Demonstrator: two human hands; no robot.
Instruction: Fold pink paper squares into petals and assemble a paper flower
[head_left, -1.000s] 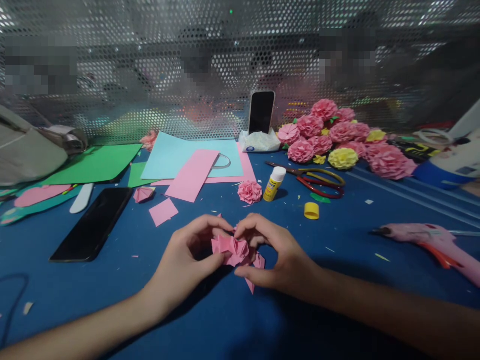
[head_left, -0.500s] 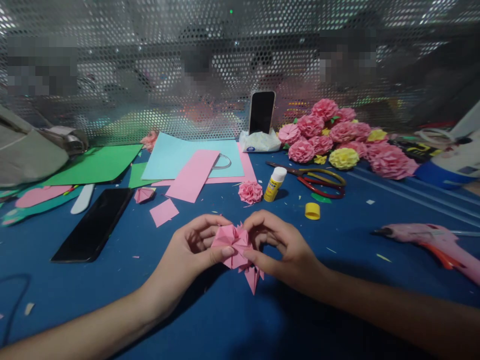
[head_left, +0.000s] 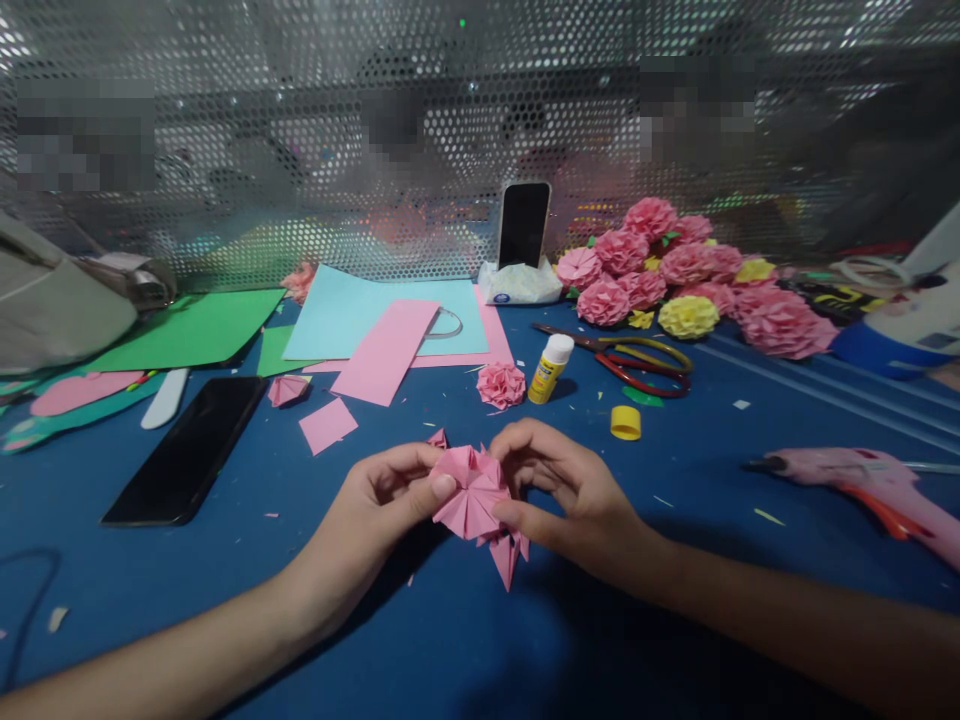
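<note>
Between my two hands is a pink folded paper flower (head_left: 471, 495), its pleated round face turned up and pointed petals sticking out below and behind. My left hand (head_left: 390, 505) pinches its left edge, thumb on top and fingers underneath. On the other side, my right hand (head_left: 559, 495) grips the right edge with thumb and fingertips. Beyond the hands lie a small finished pink flower (head_left: 501, 385) and an upright glue stick (head_left: 550, 370) with its white end up. The yellow glue cap (head_left: 625, 422) rests to their right.
Scissors (head_left: 622, 350) and a pink glue gun (head_left: 847, 480) lie to the right. Pink and yellow paper flowers (head_left: 660, 260) are heaped at the back. Leftward are a phone (head_left: 184, 450), a pink paper square (head_left: 328, 425), and blue sheets (head_left: 360, 310). A perforated metal panel (head_left: 322, 220) stands behind.
The flower's top face has flattened and spread into a rounder pleated disc. My left thumb has shifted slightly up and left along its edge; my right hand has barely moved.
</note>
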